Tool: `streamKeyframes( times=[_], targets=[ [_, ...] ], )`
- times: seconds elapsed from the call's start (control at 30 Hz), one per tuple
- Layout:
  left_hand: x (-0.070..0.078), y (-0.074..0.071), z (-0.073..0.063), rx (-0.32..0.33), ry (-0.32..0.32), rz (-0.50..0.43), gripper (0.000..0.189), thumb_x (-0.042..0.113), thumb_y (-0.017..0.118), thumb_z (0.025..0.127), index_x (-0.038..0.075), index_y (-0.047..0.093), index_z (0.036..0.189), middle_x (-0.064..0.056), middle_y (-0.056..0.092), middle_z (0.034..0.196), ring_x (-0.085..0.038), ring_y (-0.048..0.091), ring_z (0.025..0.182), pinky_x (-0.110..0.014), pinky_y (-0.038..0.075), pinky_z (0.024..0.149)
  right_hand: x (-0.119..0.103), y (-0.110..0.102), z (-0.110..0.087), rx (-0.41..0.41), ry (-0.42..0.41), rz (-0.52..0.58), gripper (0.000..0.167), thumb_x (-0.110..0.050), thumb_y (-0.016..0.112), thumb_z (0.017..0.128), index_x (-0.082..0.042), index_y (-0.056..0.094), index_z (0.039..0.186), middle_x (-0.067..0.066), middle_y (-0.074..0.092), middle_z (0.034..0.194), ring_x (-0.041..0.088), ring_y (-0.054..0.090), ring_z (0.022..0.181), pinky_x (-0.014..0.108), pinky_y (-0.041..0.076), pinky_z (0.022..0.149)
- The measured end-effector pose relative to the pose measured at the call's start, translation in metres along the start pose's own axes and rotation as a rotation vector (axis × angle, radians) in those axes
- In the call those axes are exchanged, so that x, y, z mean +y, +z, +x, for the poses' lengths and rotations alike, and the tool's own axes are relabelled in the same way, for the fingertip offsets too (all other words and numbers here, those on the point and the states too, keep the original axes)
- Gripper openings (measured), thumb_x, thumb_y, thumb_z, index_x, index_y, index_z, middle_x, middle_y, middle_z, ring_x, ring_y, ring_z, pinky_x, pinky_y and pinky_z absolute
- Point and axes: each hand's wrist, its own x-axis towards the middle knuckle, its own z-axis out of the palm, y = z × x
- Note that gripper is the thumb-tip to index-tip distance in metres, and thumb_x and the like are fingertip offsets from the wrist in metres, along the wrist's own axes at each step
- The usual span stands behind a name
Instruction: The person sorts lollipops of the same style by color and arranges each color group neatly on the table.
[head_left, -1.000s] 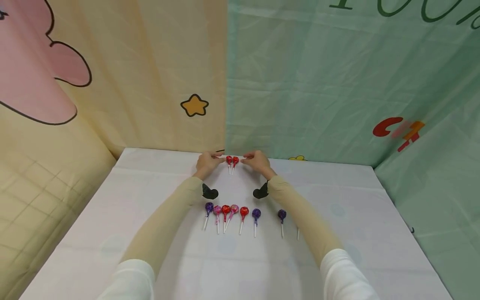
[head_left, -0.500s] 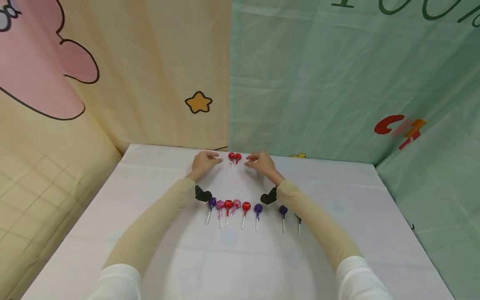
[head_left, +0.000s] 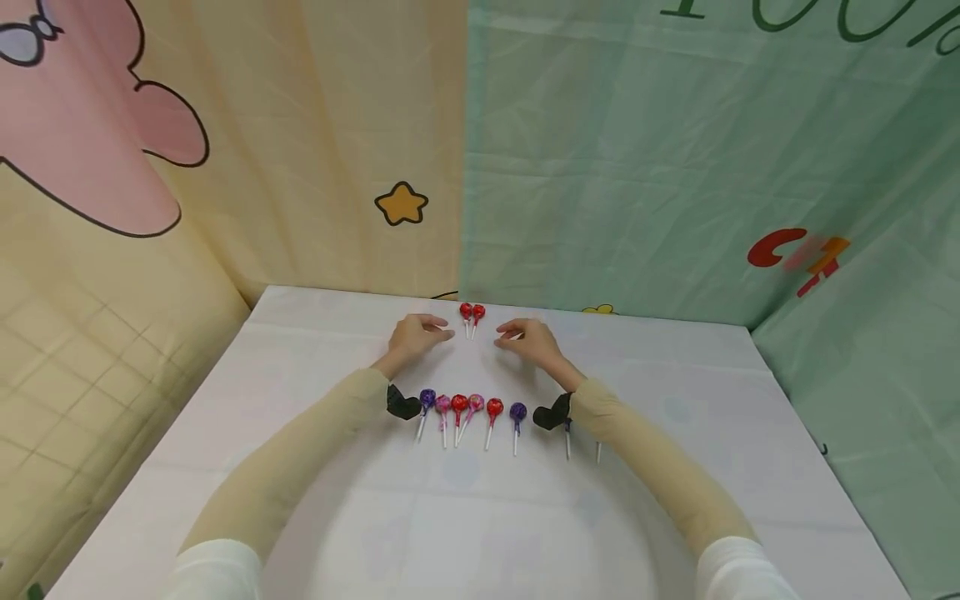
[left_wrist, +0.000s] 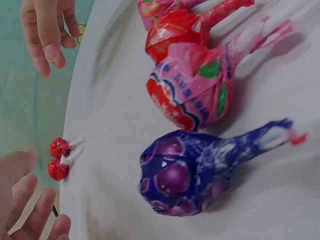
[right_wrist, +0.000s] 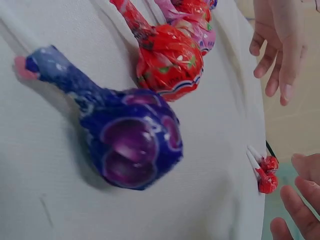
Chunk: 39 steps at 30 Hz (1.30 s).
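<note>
2 red pops (head_left: pixel 478 312) side by side at table (head_left: pixel 465 517) far edge, sticks toward near edge; left hand (head_left: pixel 417 336) and right hand (head_left: pixel 534 340) flank them, pops between fingertips but apart from both, slightly nearer far edge; fingers relaxed, parted, bare; row of purple, pink, red pops (head_left: pixel 459 403) closer to near edge, right end partly behind black wrist piece (head_left: pixel 553 412)

Head view: moderate, diffuse light; soft shadows beside both sleeves (head_left: pixel 292 462) on the table (head_left: pixel 465 533), which is palest near its front centre. Wrist views: dimmer, greyer, table edge bowed. A small highlight sits on the nearest red lollipop (left_wrist: pixel 172 37) in the left wrist view; the purple lollipop (right_wrist: pixel 130 142) close to the right wrist camera is softly blurred.
</note>
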Motion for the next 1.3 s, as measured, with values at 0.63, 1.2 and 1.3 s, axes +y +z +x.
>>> streamKeyframes(
  times=[0.63, 1.2, 1.3],
  targets=[
    [0.001, 0.01, -0.045, -0.11, 0.101, -0.005, 0.031, 0.033, 0.06, 0.094, 0.011, 0.071, 0.113, -0.009, 0.069, 0.109, -0.021, 0.058, 0.095, -0.026, 0.046, 0.074, 0.002, -0.006, -0.048, -0.062, -0.04, 0.01, 0.032, -0.023, 0.07, 0.087, -0.005, 0.069, 0.113, 0.009, 0.071, 0.096, 0.019, 0.062, 0.08, 0.026, 0.045, 0.065],
    [-0.002, 0.017, -0.076, -0.154, 0.184, 0.018, 0.031, 0.03, 0.067, 0.089, 0.011, 0.07, 0.114, -0.005, 0.07, 0.103, -0.018, 0.056, 0.091, -0.031, 0.044, 0.08, 0.005, 0.006, -0.08, -0.093, 0.007, 0.047, 0.034, -0.027, 0.074, 0.083, -0.012, 0.069, 0.113, 0.003, 0.072, 0.099, 0.018, 0.06, 0.089, 0.029, 0.047, 0.071],
    [-0.003, 0.017, -0.08, -0.17, 0.185, 0.006, 0.033, 0.029, 0.068, 0.088, 0.011, 0.069, 0.115, -0.006, 0.069, 0.106, -0.019, 0.055, 0.094, -0.033, 0.045, 0.083, 0.005, 0.009, -0.084, -0.104, 0.017, 0.061, 0.033, -0.027, 0.074, 0.083, -0.013, 0.069, 0.112, 0.002, 0.071, 0.099, 0.017, 0.059, 0.089, 0.028, 0.047, 0.071]
  ],
)
